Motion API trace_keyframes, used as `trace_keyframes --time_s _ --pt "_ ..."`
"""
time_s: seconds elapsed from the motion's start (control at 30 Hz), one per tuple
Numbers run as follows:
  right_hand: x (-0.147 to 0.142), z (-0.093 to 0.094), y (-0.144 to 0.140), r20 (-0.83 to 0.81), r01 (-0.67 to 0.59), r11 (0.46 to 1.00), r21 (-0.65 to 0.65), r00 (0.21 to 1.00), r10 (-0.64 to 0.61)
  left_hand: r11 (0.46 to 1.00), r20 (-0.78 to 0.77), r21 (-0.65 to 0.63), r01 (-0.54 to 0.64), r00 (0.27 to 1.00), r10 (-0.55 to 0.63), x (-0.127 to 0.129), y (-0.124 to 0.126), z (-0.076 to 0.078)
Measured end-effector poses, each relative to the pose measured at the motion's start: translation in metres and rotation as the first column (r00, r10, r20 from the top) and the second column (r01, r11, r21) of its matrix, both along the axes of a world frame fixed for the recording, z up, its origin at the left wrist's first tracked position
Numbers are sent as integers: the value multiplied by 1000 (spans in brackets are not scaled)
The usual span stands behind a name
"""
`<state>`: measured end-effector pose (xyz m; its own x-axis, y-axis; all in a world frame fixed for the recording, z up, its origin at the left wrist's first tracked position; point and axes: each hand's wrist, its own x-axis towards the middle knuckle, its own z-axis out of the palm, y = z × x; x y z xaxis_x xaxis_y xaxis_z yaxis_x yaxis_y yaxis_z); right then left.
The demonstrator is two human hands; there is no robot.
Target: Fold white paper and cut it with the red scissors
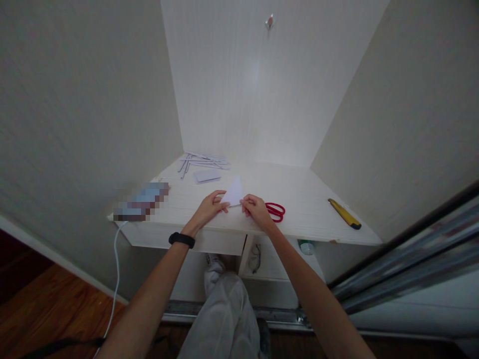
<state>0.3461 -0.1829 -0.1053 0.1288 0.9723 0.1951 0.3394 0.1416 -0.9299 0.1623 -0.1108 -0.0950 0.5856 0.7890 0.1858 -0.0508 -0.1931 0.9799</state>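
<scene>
White paper triangle (234, 193) (tip up/away) pinched by left hand (208, 208) & right hand (256, 209).

Dim, soft glare, warped edges

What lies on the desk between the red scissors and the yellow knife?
Nothing: in the head view the desk is bare between the red scissors and the yellow knife.

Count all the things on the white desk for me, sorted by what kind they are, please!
Folded paper held in both hands: 1
Flat paper piece: 1
Pile of paper strips: 1
Red scissors: 1
Yellow utility knife: 1
Blurred object on the left edge: 1
Total: 6
</scene>
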Motion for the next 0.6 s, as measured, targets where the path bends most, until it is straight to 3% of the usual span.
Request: trace_keyframes --time_s 0.2,0.6 --pt "-1 1 0 -6 21 1000 -1 1000 -21 997 -23 51 57 998 -56 -1 -1 -1" --pt "-3 4 -3 -10 -4 1000 31 1000 4 987 -102 161 17 995 0 -1 -1 3"
